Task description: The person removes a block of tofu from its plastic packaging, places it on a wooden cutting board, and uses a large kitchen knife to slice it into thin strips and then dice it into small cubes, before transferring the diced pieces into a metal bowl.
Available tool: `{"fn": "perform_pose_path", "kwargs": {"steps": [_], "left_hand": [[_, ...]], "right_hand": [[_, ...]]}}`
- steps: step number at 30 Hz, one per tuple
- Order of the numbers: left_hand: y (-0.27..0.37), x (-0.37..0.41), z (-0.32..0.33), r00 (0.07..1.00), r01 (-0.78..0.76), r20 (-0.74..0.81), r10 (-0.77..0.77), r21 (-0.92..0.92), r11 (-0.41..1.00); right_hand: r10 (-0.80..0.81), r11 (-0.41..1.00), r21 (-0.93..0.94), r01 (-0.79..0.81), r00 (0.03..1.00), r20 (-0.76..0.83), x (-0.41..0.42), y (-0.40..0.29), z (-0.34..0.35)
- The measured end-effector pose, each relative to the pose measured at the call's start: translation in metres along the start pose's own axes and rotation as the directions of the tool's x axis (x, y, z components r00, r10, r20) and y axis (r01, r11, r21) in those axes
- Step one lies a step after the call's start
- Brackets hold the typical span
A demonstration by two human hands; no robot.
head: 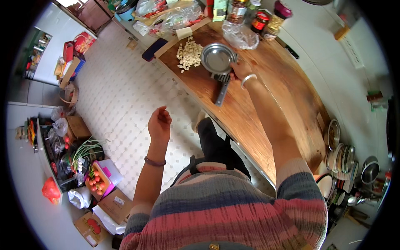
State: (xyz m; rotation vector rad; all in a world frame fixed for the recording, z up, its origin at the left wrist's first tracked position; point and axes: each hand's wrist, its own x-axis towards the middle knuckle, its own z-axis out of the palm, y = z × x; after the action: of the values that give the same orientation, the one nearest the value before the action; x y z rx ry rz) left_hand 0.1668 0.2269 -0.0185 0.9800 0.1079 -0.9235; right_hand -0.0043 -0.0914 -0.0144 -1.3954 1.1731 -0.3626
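My right hand grips the near right rim of a round stainless-steel bowl, which shows nothing inside. Under the bowl's near edge, a kitchen knife points its dark handle towards me; most of its blade is hidden. A heap of small white diced cubes lies just left of the bowl on the wooden board. My left hand hangs over the tiled floor, away from the board, with fingers loosely curled and nothing seen in it.
A crumpled plastic bag and several jars stand behind the bowl. A dark phone-like slab juts past the board's left corner. Stacked dishes sit at right. Boxes and tomatoes line the floor at left.
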Motion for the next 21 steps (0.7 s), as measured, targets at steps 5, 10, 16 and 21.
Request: {"fn": "perform_pose_path", "kwargs": {"steps": [5,10,16,21], "left_hand": [[0.011,0.092,0.064,0.958,-0.271,0.195,0.21,0.372,0.888],[0.024,0.185,0.084,0.811,-0.585,0.516,0.277,0.731,0.351],[-0.013,0.259,0.096,0.722,-0.676,0.653,0.227,0.736,0.035],[-0.034,0.281,0.11,0.62,-0.754,0.76,0.197,0.646,-0.119]], "right_hand": [[-0.212,0.967,-0.189,0.173,0.953,-0.214,0.207,0.039,-0.019],[-0.029,0.996,-0.088,0.012,0.981,-0.193,0.251,0.034,0.014],[0.216,0.975,0.098,-0.201,0.961,-0.172,0.208,-0.019,0.028],[-0.081,0.957,-0.289,-0.014,0.946,-0.315,0.173,0.008,-0.004]]}}
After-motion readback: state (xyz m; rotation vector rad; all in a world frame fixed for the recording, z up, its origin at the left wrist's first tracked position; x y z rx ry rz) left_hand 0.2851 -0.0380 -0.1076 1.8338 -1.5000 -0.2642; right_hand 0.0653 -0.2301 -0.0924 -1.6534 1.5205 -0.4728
